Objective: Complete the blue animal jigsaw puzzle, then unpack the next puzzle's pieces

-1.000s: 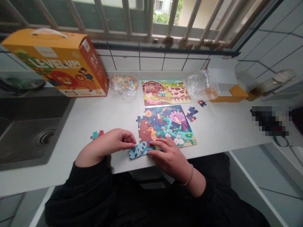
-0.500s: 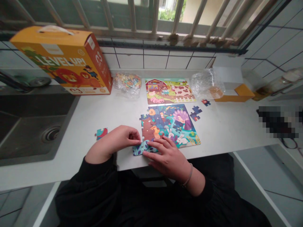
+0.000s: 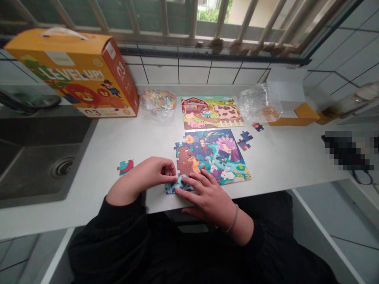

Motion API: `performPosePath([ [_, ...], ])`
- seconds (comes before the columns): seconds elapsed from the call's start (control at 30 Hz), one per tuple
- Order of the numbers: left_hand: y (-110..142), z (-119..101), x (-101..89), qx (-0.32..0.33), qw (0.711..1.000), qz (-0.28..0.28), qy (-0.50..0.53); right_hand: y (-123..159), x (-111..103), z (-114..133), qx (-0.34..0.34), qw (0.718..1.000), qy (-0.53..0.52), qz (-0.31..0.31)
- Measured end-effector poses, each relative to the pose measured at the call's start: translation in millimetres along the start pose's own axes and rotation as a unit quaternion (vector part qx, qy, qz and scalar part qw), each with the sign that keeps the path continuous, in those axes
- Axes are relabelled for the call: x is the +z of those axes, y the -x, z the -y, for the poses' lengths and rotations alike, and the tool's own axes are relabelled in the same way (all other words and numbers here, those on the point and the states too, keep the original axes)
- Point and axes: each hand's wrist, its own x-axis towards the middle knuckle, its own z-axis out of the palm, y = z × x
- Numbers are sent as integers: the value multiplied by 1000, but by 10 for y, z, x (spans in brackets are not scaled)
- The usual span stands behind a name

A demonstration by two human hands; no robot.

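Observation:
A partly assembled jigsaw puzzle [image 3: 204,154] with a bear, rabbits and a peacock lies on the counter, its left edge uneven. My left hand [image 3: 151,173] is closed in a pinch at the puzzle's lower-left corner, its fingertips on the edge of a teal puzzle piece [image 3: 171,188]. Flat over the bottom edge rests my right hand [image 3: 211,197], fingers spread and touching the teal pieces, partly hiding them. One loose red-and-teal piece [image 3: 126,167] lies left of my left wrist. Several dark blue loose pieces [image 3: 245,137] sit beyond the puzzle's right edge.
Behind the puzzle lies a farm picture board [image 3: 213,113]. An orange puzzle box [image 3: 79,75] and a bag of pieces [image 3: 158,103] stand back left, beside a sink [image 3: 38,157]. Clear plastic wrap [image 3: 257,103] and an open orange-and-white box [image 3: 296,118] are back right.
My right hand has slid slightly left along the puzzle's bottom edge, covering more of the teal pieces. My left hand stays nearly still. The camera view has shifted a little.

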Motion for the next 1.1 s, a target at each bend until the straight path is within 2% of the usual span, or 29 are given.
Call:
performPosePath([
  [0.17,-19,32,16,-5,1000,3,-8,14,9,-8,-9,1000,7,10],
  [0.37,-47,116,52,-14,1000,-9,-4,17,-3,-25,-76,997,19,12],
  [0.53,-24,68,47,-2,1000,-28,5,5,-11,-19,-70,997,19,6],
  [0.9,-61,69,78,17,1000,-26,4,14,-5,-10,-83,996,21,-4],
  [0.97,-16,40,49,17,998,-63,-9,8,-15,-5,-81,997,20,0],
  [1.0,36,34,17,10,994,-105,-24,5,-20,-4,-78,997,18,3],
  [1.03,111,41,-26,-3,986,-159,-48,4,-26,-4,-75,997,15,7],
  [1.1,319,116,-137,-53,949,-283,-129,3,-35,-8,-71,997,8,11],
])
